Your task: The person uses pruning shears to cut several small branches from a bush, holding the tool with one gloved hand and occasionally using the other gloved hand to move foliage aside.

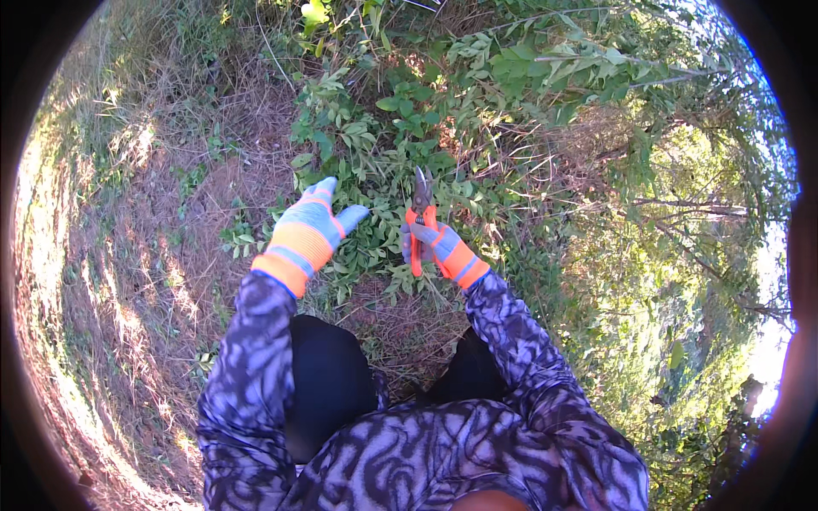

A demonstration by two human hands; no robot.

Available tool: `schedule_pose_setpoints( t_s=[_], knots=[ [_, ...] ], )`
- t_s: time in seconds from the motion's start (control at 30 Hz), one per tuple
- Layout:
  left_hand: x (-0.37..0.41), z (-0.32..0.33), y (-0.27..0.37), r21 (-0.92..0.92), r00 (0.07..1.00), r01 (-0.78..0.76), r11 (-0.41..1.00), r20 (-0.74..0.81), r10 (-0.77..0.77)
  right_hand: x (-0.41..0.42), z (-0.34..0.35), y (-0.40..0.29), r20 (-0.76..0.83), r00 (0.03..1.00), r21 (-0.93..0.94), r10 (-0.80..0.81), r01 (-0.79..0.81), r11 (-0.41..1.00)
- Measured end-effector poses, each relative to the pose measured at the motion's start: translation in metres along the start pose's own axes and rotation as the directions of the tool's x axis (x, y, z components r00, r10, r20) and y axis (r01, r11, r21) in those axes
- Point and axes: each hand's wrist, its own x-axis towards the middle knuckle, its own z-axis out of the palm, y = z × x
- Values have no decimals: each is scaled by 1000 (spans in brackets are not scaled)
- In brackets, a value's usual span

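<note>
My right hand, in a grey and orange knit glove, is wrapped around the orange handles of a pair of pruning shears. The metal blades point away from me, their tips slightly apart. To the left, my left hand wears a matching glove. Its thumb stands apart from the fingers and I see nothing held in it. Low leafy green stems fill the space between and beyond both hands. Whether the left fingertips touch the leaves, I cannot tell.
Dry grass and bare soil spread to the left. Leafy branches hang at the upper right, with thin woody twigs below them. My bent knees are close behind the hands, over straw-covered ground.
</note>
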Motion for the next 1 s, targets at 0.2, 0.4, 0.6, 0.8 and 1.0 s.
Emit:
schedule_pose_setpoints(
  t_s=[0.2,0.4,0.6,0.8,1.0],
  knots=[
    [43,46,-52,-490,773,610,623,539,-333,18,2,23,31,999,-161,14,-9,987],
    [125,95,-44,-430,657,714,553,684,-316,12,9,36,23,993,-284,118,-107,953],
    [158,134,-31,-308,777,548,778,531,-337,1,17,41,3,1000,-383,29,-26,923],
    [129,160,-54,-590,633,750,299,772,-64,-18,26,19,-64,997,-507,-52,12,862],
    [33,112,-104,-461,702,646,608,673,-235,-10,8,-13,-58,992,-262,-114,95,960]
  ],
)
